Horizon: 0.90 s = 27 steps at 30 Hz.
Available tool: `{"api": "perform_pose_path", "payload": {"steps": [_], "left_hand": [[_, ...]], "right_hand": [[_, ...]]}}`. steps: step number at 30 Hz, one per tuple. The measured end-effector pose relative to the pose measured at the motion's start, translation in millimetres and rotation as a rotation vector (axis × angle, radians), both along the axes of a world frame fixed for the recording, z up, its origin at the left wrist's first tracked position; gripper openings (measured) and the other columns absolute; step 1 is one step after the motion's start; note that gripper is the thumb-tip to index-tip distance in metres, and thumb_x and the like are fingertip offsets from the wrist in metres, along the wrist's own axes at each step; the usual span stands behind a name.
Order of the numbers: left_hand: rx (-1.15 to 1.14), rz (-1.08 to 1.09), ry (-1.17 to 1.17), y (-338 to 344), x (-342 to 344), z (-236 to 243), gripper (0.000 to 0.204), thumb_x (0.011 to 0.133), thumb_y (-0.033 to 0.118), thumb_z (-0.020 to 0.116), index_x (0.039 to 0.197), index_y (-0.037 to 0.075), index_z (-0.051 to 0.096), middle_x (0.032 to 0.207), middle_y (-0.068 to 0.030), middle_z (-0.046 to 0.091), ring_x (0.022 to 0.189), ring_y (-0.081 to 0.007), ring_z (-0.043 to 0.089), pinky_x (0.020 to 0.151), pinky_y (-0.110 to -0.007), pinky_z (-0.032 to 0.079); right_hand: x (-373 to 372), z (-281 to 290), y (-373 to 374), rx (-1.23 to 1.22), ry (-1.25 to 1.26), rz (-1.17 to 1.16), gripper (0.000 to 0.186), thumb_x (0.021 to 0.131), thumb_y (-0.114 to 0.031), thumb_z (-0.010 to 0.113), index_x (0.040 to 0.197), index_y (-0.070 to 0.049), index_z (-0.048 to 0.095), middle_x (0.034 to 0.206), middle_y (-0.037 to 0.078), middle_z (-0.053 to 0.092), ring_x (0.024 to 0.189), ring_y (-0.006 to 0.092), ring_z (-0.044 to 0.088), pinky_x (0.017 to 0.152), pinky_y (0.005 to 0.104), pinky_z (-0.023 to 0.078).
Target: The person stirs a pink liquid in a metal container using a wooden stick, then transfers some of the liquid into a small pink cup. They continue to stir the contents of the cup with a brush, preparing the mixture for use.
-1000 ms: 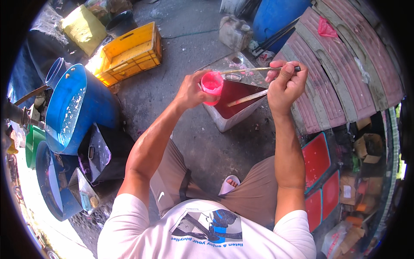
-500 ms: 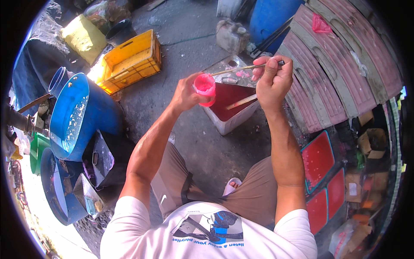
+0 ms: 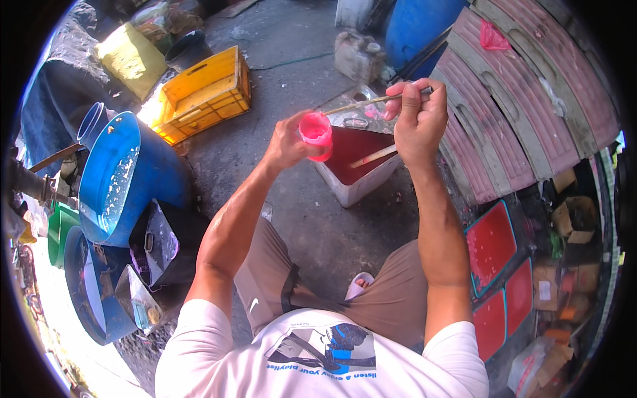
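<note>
Both hands, with the cup and stick, sit farther left over the tin than one second ago. Left hand (image 3: 288,142): fingers curled around the pink cup (image 3: 316,136), open only to its width. The cup is upright above the tin's left edge, mouth up. Right hand (image 3: 419,123): thumb and bent fingers pinched on the thin stick (image 3: 361,104). The stick's far end is at the cup's rim; contact cannot be told.

Below the hands stands the tin (image 3: 345,189), holding red liquid. A paddle (image 3: 373,156) slants across its opening, its upper end hidden by the right arm; the cup covers the tin's left corner.

To the right are red panels (image 3: 491,242) with blue rims; beyond them lie ridged boards (image 3: 531,99) bearing a red scrap (image 3: 493,36). To the left, a black container (image 3: 159,255) stands next to a blue tub (image 3: 159,169). Farther off on that side are a yellow crate (image 3: 206,103) and a yellow sack (image 3: 133,60). Past the tin stand a grimy jug (image 3: 358,56) and a blue drum (image 3: 418,30).

Surface: grey, stained floor (image 3: 292,83) with scattered specks. Room: cluttered along both sides, with strong light at lower left.
</note>
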<state>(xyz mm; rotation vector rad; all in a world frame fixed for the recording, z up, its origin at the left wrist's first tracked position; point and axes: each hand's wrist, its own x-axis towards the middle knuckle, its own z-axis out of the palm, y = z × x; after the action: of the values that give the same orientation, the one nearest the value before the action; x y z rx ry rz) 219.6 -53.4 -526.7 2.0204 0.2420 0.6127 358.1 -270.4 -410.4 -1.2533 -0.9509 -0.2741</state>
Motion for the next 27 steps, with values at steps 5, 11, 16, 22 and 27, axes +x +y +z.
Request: {"api": "perform_pose_path", "payload": {"steps": [5, 11, 16, 22, 27], "left_hand": [[-0.003, -0.013, -0.031, -9, 0, 5, 0.068, 0.067, 0.023, 0.091, 0.129, 0.002, 0.073, 0.109, -0.0075, 0.080, 0.105, -0.0174, 0.074, 0.098, -0.035, 0.057], [-0.022, 0.055, 0.036, -19, -5, 22, 0.074, 0.066, 0.031, 0.091, 0.132, 0.004, 0.073, 0.117, -0.0152, 0.079, 0.108, -0.0287, 0.076, 0.098, -0.039, 0.058], [0.002, -0.001, 0.056, -18, -1, 28, 0.070, 0.066, 0.032, 0.091, 0.129, 0.008, 0.074, 0.113, -0.0144, 0.079, 0.107, -0.0299, 0.076, 0.096, -0.040, 0.058], [0.017, 0.009, 0.029, -14, 1, 17, 0.072, 0.059, 0.030, 0.095, 0.123, 0.005, 0.074, 0.109, -0.0150, 0.075, 0.106, -0.0333, 0.072, 0.095, -0.043, 0.057], [0.050, 0.001, -0.036, -15, 3, 11, 0.078, 0.057, 0.033, 0.094, 0.125, 0.002, 0.074, 0.109, -0.0188, 0.075, 0.106, -0.0374, 0.071, 0.098, -0.046, 0.056]], "right_hand": [[2, 10, -3, -0.012, 0.154, 0.072, 0.014, 0.112, -0.009, 0.059, 0.115, -0.002, 0.047, 0.092, 0.012, 0.074, 0.070, 0.0114, 0.067, 0.061, 0.0285, 0.060], [-36, 31, -4, -0.115, -0.217, -0.027, 0.016, 0.110, -0.010, 0.064, 0.112, -0.003, 0.050, 0.091, 0.011, 0.076, 0.070, 0.0141, 0.071, 0.062, 0.0304, 0.058], [-31, 14, 16, -0.205, -0.375, -0.003, 0.016, 0.109, -0.010, 0.066, 0.111, -0.003, 0.052, 0.090, 0.012, 0.076, 0.070, 0.0169, 0.074, 0.063, 0.0311, 0.059], [-47, 22, 19, -0.246, -0.491, -0.058, 0.016, 0.106, -0.006, 0.068, 0.109, -0.003, 0.053, 0.086, 0.012, 0.072, 0.071, 0.0272, 0.074, 0.062, 0.0376, 0.058], [-51, 11, 25, -0.431, -0.668, -0.066, 0.018, 0.109, -0.015, 0.066, 0.108, -0.002, 0.054, 0.089, 0.014, 0.073, 0.075, 0.0291, 0.075, 0.065, 0.0393, 0.059]]}}
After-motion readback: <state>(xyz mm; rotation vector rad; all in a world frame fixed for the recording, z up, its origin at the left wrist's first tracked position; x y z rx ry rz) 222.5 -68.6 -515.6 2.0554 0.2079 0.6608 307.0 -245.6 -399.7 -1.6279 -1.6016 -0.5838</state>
